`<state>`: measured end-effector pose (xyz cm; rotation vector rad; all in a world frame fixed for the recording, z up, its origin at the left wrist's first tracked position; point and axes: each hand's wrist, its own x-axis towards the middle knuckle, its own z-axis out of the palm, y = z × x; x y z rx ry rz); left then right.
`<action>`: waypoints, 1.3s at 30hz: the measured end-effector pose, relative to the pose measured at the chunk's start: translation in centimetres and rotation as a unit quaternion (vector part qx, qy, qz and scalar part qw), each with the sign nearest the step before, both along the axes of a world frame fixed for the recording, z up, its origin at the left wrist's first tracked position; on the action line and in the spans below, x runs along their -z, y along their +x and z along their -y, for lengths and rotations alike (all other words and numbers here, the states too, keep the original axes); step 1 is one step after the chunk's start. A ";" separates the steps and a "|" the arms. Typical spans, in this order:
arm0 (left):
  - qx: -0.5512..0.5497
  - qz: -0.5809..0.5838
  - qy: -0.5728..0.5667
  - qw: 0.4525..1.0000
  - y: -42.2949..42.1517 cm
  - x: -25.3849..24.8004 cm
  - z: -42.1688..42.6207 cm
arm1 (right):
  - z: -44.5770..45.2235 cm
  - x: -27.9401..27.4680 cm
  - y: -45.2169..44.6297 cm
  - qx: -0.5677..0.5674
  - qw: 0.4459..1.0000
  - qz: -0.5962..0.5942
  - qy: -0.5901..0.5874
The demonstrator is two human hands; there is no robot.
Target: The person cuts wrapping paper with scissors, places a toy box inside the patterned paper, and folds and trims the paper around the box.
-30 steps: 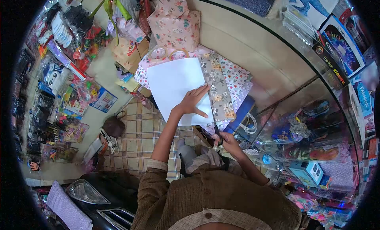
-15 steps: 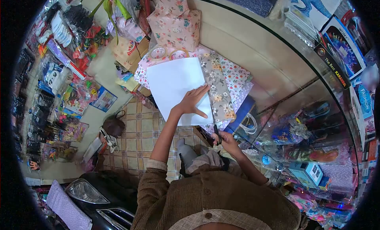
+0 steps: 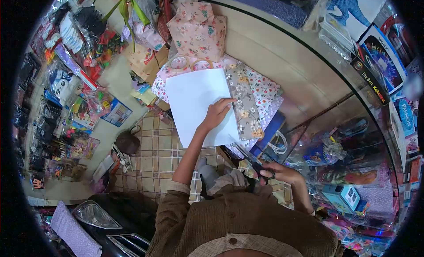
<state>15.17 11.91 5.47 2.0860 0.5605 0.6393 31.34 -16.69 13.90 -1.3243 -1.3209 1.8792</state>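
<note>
A large white sheet of paper (image 3: 194, 98) lies over patterned wrapping papers. My left hand (image 3: 217, 114) rests on its right part, fingers stretched toward the sheet's right edge. Beside that edge runs a strip of grey floral paper (image 3: 248, 111), with white floral paper (image 3: 263, 85) showing beyond it. My right hand (image 3: 280, 173) holds a pair of dark-handled scissors (image 3: 254, 162). Their blades point up and left to the near edge of the papers; whether they touch the paper I cannot tell.
Two tape rolls (image 3: 202, 64) sit behind the white sheet, by a pink floral wrapped package (image 3: 197, 29). A glass-edged display case (image 3: 318, 120) curves along the right. Packaged goods (image 3: 88, 102) hang on the left. A motorbike's headlight (image 3: 97, 213) is at lower left.
My right hand has drawn the scissors back toward my body and to the right, so the blades now show. My left hand's fingers have come closer together on the sheet.
</note>
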 end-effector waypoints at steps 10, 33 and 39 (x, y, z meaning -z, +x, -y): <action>-0.091 -0.050 0.116 0.988 0.5 -0.3 2.0 | -9.8 6.2 2.0 0.398 0.857 0.111 0.308; -0.068 -0.094 0.150 0.982 0.3 -1.4 2.8 | -13.7 7.6 2.2 0.351 0.764 0.373 0.393; -0.052 -0.073 0.166 0.982 -0.4 -1.0 2.8 | -13.8 8.3 2.6 0.357 0.757 0.364 0.408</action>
